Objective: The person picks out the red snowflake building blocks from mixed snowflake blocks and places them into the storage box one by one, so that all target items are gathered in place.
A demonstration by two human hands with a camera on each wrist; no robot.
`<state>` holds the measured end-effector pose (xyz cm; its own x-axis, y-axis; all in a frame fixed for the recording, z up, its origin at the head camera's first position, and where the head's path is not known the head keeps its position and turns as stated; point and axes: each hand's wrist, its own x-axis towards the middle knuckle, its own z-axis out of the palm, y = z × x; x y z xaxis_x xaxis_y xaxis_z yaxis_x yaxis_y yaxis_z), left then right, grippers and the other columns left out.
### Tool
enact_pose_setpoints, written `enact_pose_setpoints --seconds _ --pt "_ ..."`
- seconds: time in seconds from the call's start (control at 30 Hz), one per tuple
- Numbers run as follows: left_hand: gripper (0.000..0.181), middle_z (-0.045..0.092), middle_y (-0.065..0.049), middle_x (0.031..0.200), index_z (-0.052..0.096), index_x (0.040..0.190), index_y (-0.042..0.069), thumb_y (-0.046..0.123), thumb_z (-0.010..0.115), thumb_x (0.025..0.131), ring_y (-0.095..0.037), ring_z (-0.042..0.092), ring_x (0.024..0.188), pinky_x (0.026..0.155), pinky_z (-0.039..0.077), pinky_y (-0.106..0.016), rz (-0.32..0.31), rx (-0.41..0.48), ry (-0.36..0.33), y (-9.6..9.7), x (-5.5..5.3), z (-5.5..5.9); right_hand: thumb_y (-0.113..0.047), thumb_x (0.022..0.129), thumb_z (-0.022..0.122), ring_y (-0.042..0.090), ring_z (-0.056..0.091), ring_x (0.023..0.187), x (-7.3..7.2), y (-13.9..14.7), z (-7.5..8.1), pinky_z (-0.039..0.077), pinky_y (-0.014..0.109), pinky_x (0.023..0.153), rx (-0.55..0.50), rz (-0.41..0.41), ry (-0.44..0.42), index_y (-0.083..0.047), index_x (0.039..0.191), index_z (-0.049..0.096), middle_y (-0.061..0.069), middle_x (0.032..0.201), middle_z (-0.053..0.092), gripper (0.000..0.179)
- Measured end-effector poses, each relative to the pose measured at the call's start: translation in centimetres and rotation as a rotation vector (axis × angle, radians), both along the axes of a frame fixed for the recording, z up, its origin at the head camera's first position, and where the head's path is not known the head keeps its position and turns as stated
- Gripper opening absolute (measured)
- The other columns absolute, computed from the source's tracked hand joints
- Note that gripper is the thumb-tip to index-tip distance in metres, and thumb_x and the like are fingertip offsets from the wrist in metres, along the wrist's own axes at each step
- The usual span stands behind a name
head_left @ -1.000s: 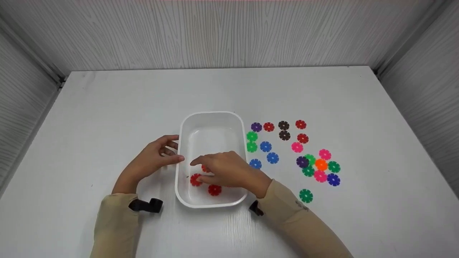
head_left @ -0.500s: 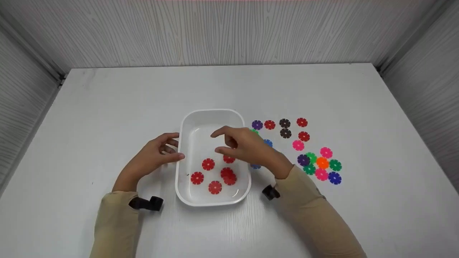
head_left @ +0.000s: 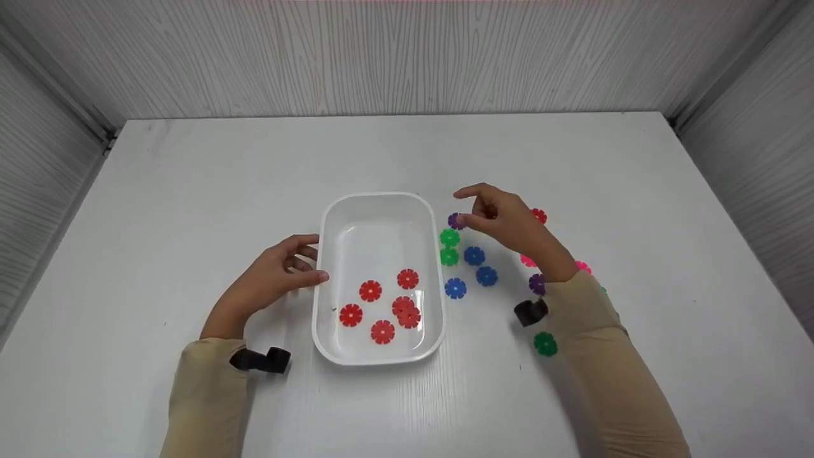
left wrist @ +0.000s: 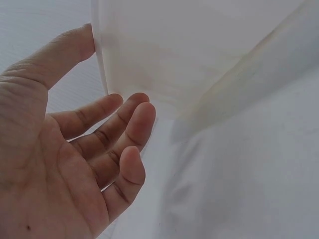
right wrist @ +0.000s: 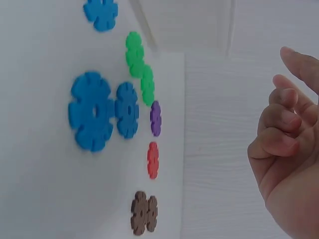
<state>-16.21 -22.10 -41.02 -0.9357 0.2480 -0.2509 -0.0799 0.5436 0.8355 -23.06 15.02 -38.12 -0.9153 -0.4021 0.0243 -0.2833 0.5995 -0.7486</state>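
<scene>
A white plastic tray (head_left: 379, 364) holds several red notched plastic discs (head_left: 383, 332), two of them overlapping. My left hand (head_left: 273, 280) holds the tray's left side, thumb over the rim and fingers bent against the outer wall, as the left wrist view (left wrist: 79, 144) confirms. My right hand (head_left: 512, 222) hovers above the discs right of the tray, its thumb and index finger apart with nothing between them. The purple disc (head_left: 455, 221) lies nearest its thumb tip. In the right wrist view, the red disc (right wrist: 153, 160) and brown discs (right wrist: 140, 214) appear; the hand hides them from above.
Green discs (head_left: 449, 238) and blue discs (head_left: 474, 256) lie close by the tray's right wall. Farther right, the right forearm partly covers a mixed cluster with pink and purple discs (head_left: 537, 284). A dark green disc (head_left: 545, 344) sits nearer the front. Panels enclose the table.
My right hand has left the tray, moving right and away from me to above the purple disc. More red discs in the tray are now uncovered. The left hand stays on the tray.
</scene>
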Motion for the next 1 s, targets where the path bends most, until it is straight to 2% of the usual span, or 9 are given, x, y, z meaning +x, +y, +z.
enact_pose_setpoints --seconds 0.13,0.2,0.3,0.43,0.73,1.0 --pt "0.069 0.055 -0.011 0.125 0.042 0.143 0.014 0.034 0.072 0.085 -0.024 0.056 0.105 0.081 0.047 -0.03 0.005 -0.014 -0.008 0.1 0.0 0.0 -0.03 0.094 0.063 0.027 0.053 0.069 -1.1 1.7 -0.3 0.053 0.028 0.062 0.042 -0.065 -0.087 -0.019 0.134 0.053 0.005 0.085 0.053 0.042" --pt "0.069 0.055 -0.011 0.125 0.042 0.144 0.014 0.034 0.072 0.085 -0.024 0.056 0.105 0.081 0.047 -0.03 0.005 -0.013 -0.008 0.1 0.0 0.0 -0.031 0.094 0.063 0.029 0.057 0.073 -1.5 2.5 -0.4 0.054 0.033 0.068 0.065 -0.092 -0.101 -0.019 0.134 0.053 0.005 0.087 0.053 0.044" --pt "0.068 0.055 -0.011 0.124 0.042 0.143 0.013 0.032 0.072 0.085 -0.023 0.056 0.103 0.081 0.046 -0.03 0.0 -0.004 -0.002 0.1 0.1 0.1 -0.03 0.094 0.063 0.029 0.059 0.081 -1.9 4.0 -0.4 0.052 0.034 0.074 0.098 -0.124 -0.089 -0.016 0.134 0.054 0.008 0.088 0.054 0.043" --pt "0.067 0.056 -0.012 0.122 0.043 0.142 0.012 0.032 0.073 0.085 -0.022 0.057 0.101 0.08 0.046 -0.031 -0.006 0.005 0.005 0.1 0.1 0.3 -0.031 0.094 0.062 0.025 0.054 0.085 -2.4 5.9 -0.6 0.048 0.032 0.073 0.155 -0.159 -0.089 -0.016 0.134 0.054 0.009 0.092 0.055 0.043" --pt "0.067 0.056 -0.013 0.124 0.042 0.143 0.012 0.031 0.072 0.086 -0.023 0.057 0.102 0.081 0.046 -0.03 -0.012 -0.001 0.011 0.1 0.1 0.2 -0.036 0.094 0.061 0.027 0.054 0.092 -2.6 9.0 -1.7 0.046 0.031 0.075 0.218 -0.207 -0.156 -0.015 0.134 0.053 0.014 0.105 0.053 0.046" --pt "0.066 0.056 -0.012 0.124 0.043 0.143 0.013 0.03 0.072 0.086 -0.024 0.056 0.102 0.08 0.046 -0.031 0.004 -0.018 0.002 0.2 0.1 0.2 -0.037 0.093 0.061 0.034 0.047 0.108 -2.7 9.9 -2.8 0.047 0.048 0.093 0.292 -0.244 -0.228 -0.012 0.139 0.047 0.02 0.123 0.048 0.054"
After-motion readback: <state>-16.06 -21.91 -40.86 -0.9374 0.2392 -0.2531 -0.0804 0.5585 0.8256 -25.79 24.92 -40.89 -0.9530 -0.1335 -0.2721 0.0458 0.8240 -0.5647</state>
